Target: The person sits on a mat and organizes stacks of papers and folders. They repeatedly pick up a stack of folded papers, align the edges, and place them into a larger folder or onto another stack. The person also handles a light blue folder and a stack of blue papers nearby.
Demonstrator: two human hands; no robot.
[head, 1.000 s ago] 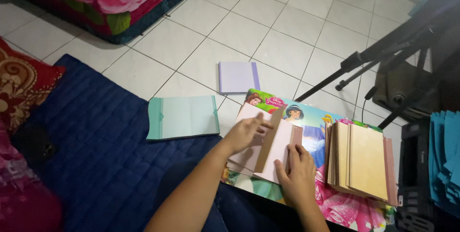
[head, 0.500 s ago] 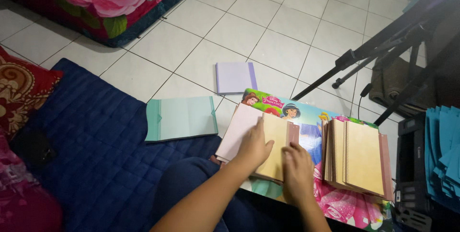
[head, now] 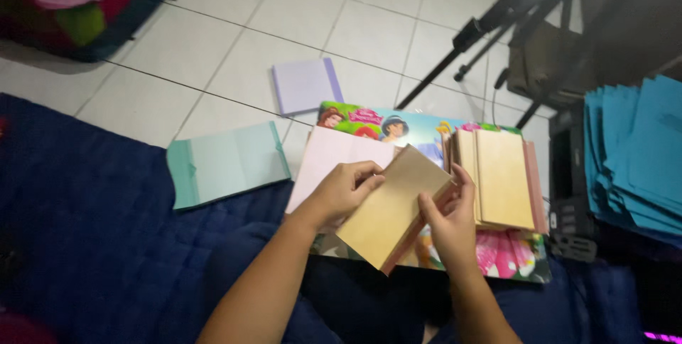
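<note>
Nearest you, your left hand [head: 342, 191] and your right hand [head: 449, 222] both hold a tan folded paper booklet with a pinkish inner edge [head: 393, 209], lifted just above a colourful cartoon-printed board [head: 398, 125] on your lap. Your left fingers curl over its upper left edge, pinching it against the thumb; your right thumb and fingers clamp its right edge near the upper corner. The booklet's long axis runs diagonally, from lower left near your lap up to the right, its upper corner pointing toward a stack of tan and pink paper booklets [head: 501, 177] just beside it on the board. A pale pink flat sheet [head: 334, 159] lies under your left hand. To the left, a mint-green folded paper [head: 227, 164] rests across the dark blue quilted mat [head: 92, 244] and the white tiled floor [head: 284, 17]. Farther off lies a lilac folded paper [head: 305, 84], with a black tripod [head: 497, 24] beyond
</note>
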